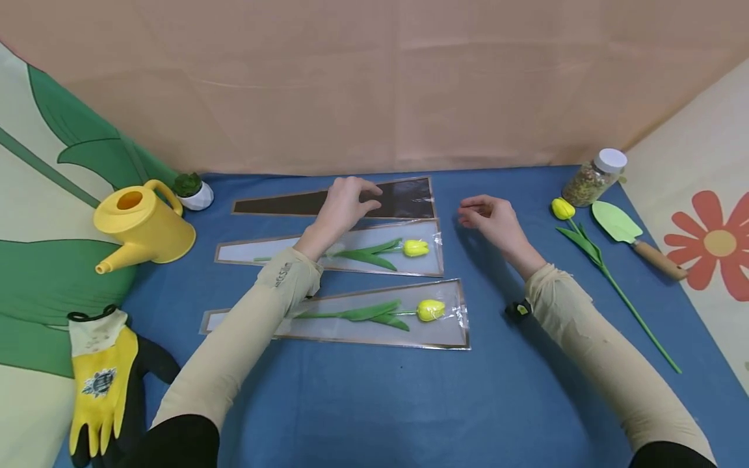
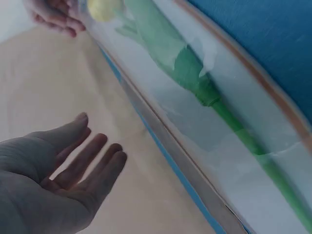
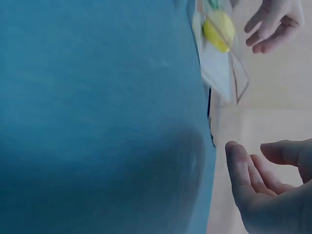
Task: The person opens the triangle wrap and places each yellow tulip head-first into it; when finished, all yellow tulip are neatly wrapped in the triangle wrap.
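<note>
My left hand (image 1: 346, 207) hovers over the far flower sleeve (image 1: 406, 198), which has a dark front and no flower showing in it. Its fingers are relaxed and hold nothing. Just nearer lies a clear-fronted sleeve (image 1: 281, 252) with a yellow artificial tulip (image 1: 415, 247) inside. Closest to me is another such sleeve (image 1: 328, 330), also with a yellow tulip (image 1: 430, 310); my left forearm hides part of it. My right hand (image 1: 490, 220) is in the air right of the sleeves, fingers loosely bent, with nothing between them.
On the right lie a loose yellow tulip (image 1: 608, 276), a green trowel (image 1: 617, 223) with a wooden handle, and a white-lidded jar (image 1: 588, 182). At left are a yellow watering can (image 1: 149, 224), a small potted plant (image 1: 196, 195) and yellow-black gloves (image 1: 102, 383).
</note>
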Motion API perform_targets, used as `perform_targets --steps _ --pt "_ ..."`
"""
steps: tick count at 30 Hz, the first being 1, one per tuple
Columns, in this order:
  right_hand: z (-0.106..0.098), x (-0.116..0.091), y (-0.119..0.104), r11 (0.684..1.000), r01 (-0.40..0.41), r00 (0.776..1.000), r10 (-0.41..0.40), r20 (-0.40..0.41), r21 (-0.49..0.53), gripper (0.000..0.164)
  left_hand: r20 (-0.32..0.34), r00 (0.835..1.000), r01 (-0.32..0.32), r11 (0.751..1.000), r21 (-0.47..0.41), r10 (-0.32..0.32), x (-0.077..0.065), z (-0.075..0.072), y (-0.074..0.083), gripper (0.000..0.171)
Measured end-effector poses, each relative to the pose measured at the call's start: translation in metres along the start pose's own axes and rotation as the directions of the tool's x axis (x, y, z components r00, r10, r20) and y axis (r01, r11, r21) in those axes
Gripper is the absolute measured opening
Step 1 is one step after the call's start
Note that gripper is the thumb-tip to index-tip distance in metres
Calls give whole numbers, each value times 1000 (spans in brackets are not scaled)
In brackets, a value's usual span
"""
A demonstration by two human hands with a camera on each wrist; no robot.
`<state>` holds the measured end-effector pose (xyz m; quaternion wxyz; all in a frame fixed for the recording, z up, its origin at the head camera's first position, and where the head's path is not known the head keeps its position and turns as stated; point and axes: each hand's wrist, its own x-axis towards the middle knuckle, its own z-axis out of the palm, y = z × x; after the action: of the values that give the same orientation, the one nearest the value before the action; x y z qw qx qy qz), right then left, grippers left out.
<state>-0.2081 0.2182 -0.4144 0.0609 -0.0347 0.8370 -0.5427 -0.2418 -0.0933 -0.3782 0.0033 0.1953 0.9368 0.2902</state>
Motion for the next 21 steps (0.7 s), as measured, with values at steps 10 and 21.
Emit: perform_targets --steps 10,21 --pt "13 51 -2 988 -130 991 126 52 84 39 17 1000 -8 989 -145 11 38 23 -3 25" --pt "18 75 -5 970 -201 977 189 97 137 40 32 999 -12 950 -312 23 68 37 -8 25"
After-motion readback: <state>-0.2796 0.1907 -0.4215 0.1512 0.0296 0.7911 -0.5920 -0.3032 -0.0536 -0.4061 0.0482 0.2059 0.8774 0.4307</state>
